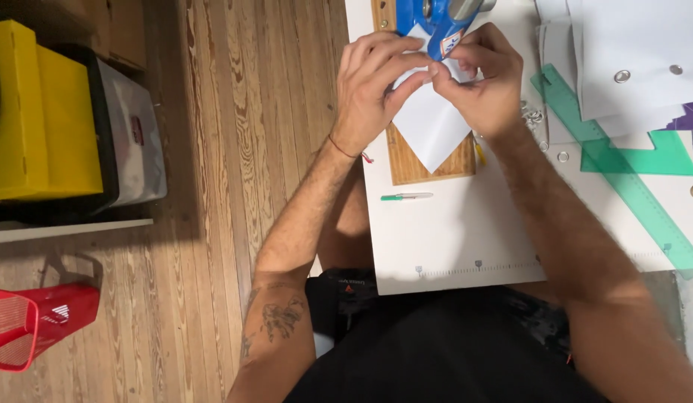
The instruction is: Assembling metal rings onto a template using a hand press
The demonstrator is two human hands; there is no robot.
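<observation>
Top centre: my left hand (pixel 372 86) & right hand (pixel 484 78), fingers closed pinching white paper (pixel 432 123) under blue punch tool (pixel 436 19), cut off by frame edge; paper's top hidden.

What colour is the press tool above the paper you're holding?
Blue, with a metal top; the press tool shows in the head view, just above both hands.

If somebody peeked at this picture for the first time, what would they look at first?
Probably the two hands at the top middle: the left hand and right hand pinch a white sheet of paper under a blue press tool, over a wooden board. Next, the bright yellow bin on the left and the red basket on the wooden floor at bottom left. A green transparent ruler lies on the right of the table.
</observation>
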